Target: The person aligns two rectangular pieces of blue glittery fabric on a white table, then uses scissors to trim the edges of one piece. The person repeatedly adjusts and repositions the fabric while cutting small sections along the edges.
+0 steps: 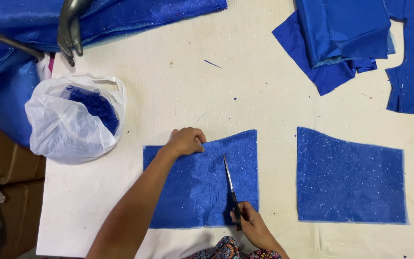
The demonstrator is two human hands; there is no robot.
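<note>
A glittery blue fabric piece [197, 184] is laid flat on the white table [245, 86], near edge, centre-left. Scissors [231, 189] are held over it by the right hand [250, 223], fingers closed round the dark handles; the blades are pressed together, tips pointed far. The fabric's far-left edge is pinned by the left hand [186, 141], fingers curled and pressed down on the cloth. A second, similar blue piece [350, 177] is laid to the right, well apart. A white plastic bag [68, 124] with blue scraps is seen far left. Folded blue fabric [346, 33] is stacked far right; more blue cloth [135, 17] is spread along the far-left edge.
</note>
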